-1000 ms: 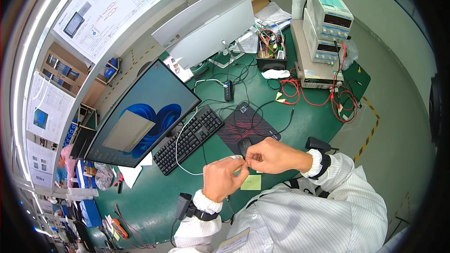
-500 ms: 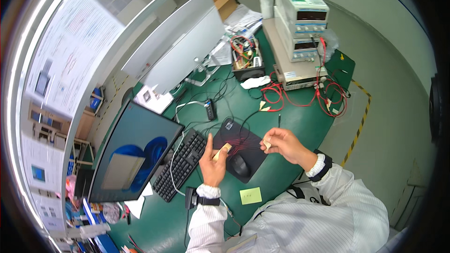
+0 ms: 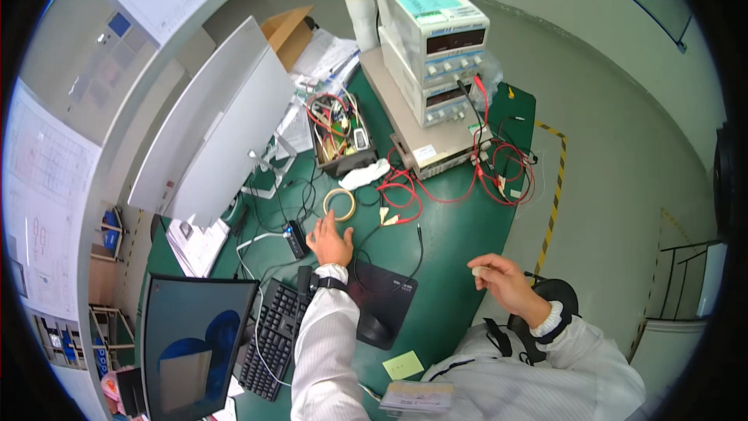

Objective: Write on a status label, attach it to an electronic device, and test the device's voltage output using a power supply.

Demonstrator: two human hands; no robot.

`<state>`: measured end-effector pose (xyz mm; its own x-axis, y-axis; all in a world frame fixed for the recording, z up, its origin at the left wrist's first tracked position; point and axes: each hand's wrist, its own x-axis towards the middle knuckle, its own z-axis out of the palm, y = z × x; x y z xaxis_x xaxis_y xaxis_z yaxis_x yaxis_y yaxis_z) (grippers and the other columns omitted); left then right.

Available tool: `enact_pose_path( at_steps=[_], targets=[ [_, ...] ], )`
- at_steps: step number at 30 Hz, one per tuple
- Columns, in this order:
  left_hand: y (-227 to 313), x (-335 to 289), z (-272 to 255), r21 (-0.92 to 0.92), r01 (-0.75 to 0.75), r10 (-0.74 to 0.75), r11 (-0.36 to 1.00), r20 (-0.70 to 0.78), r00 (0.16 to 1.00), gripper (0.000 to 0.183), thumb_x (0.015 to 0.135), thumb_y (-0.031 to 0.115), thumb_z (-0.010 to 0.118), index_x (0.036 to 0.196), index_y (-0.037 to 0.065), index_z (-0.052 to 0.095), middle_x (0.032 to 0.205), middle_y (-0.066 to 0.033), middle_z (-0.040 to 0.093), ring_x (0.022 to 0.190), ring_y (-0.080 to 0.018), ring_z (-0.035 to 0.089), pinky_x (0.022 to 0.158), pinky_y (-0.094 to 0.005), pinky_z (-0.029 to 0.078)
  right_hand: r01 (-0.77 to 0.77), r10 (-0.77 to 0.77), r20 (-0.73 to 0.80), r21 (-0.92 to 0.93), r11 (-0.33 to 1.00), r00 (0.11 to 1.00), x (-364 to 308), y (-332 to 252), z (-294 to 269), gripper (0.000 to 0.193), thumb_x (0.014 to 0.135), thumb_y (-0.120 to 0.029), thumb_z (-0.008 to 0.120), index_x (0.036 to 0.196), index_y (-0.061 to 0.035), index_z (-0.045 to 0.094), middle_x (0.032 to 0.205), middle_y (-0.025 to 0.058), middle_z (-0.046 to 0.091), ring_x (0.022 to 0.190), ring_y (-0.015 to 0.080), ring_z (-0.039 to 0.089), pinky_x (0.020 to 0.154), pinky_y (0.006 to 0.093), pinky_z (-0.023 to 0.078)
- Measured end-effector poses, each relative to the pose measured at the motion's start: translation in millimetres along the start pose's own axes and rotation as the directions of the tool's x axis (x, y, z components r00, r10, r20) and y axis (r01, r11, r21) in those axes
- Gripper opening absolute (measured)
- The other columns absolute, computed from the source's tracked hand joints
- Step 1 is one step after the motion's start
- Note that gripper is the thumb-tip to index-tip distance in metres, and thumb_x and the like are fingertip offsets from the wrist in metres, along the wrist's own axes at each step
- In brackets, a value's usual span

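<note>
1. Green matting covers the worktop (image 3: 460, 249) of an electronics bench, pictured from above, with pale floor and a yellow-and-black stripe off its right edge.
2. At the left edge, a lit monitor (image 3: 195, 343) and a black keyboard (image 3: 273, 335) sit near the front corner, below a second screen (image 3: 210, 140) seen from its grey back.
3. Near the middle, the left hand (image 3: 331, 240) stretches forward, fingers spread and empty, its tips just short of a roll of tape (image 3: 340, 204) lying flat; a reach for the roll appears to be the step in hand, and closing on it would call for a little more extension.
4. Behind the roll stand a tray of wired parts (image 3: 339, 136) and, toward the back right corner, stacked power supplies (image 3: 432, 47) trailing red leads (image 3: 483, 179).
5. Over the right edge, the right hand (image 3: 499, 281) is held up, fingertips pinched on a small pale object (image 3: 477, 270) too small to identify.
6. A mouse on a black mat (image 3: 382, 304) is partly hidden by the left sleeve.
</note>
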<state>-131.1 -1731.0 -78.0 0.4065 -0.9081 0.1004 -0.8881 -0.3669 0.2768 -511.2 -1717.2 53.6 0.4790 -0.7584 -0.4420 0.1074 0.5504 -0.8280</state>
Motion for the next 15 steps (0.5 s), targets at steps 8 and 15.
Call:
enact_pose_path(
  at_steps=[8,15],
  targets=[
    [6.3,-195.3,-72.1,-0.525,0.238,-0.326,0.817,-0.080,0.942,0.035,0.084,0.010,0.072,0.117,0.002,0.062,0.114,-0.0187,0.065,0.105,-0.0361,0.062,0.091,-0.0414,0.049,0.117,-0.090,0.154,-0.176,0.977,0.984,42.2,13.9,50.6,0.011,0.095,-0.002,0.056,0.104,0.0004,0.063,0.089,0.0009,0.061,0.079,0.0075,0.056,0.070,0.0237,0.047],
    [56.0,-362.5,-41.5,-0.433,0.564,-0.522,0.703,0.225,0.823,0.044,0.082,0.013,0.074,0.121,-0.002,0.060,0.112,-0.0214,0.063,0.102,-0.0351,0.063,0.087,-0.0439,0.052,0.275,0.022,0.464,-0.561,0.780,0.885,30.3,65.8,85.2,0.009,0.095,-0.008,0.058,0.100,-0.0013,0.064,0.091,0.0048,0.064,0.072,0.0098,0.057,0.063,0.0276,0.048]
  ],
)
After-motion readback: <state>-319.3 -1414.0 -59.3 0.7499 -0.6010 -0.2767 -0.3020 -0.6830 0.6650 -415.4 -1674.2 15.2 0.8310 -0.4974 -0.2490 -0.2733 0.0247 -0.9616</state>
